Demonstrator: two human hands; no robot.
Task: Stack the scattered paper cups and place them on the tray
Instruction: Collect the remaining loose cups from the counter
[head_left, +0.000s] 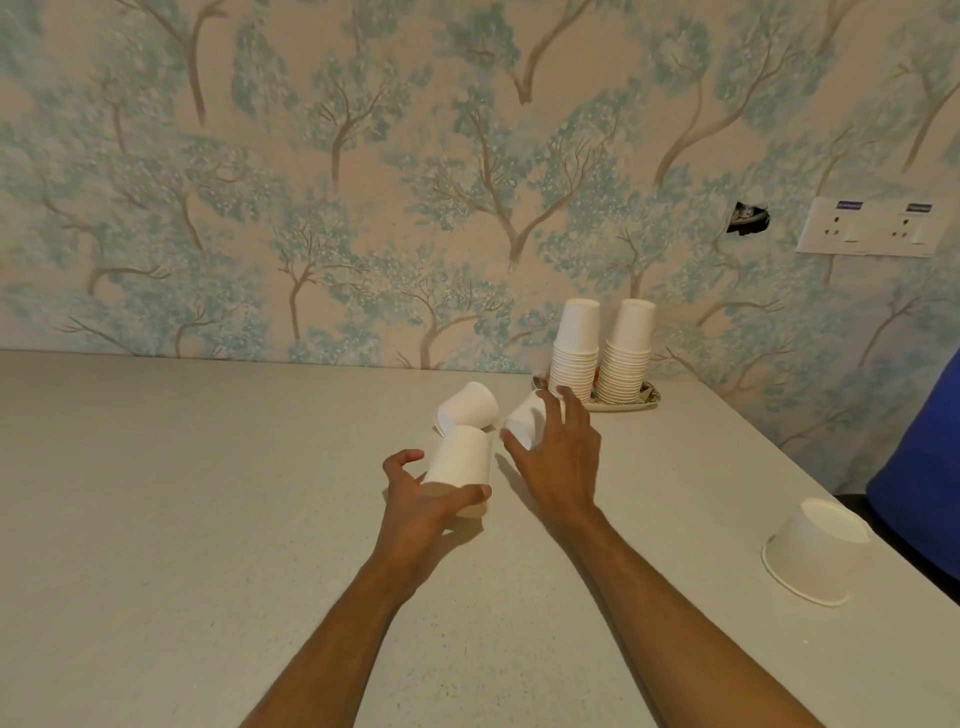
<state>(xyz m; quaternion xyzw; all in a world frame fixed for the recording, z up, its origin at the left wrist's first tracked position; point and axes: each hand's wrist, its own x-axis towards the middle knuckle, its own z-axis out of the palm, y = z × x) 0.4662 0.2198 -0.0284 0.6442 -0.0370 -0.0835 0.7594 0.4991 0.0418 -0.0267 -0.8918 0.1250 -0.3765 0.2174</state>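
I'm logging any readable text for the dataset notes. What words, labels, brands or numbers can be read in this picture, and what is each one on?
No text here can be read.
Two small blue labels at the top of the socket plate on the wall: printed, but too small and blurred to read.
The loose paper cups, the two stacks on the tray and the wallpaper: no print visible.

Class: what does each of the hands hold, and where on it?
Left hand grips a paper cup by its side wall near the rim; right hand grasps another cup round its side.
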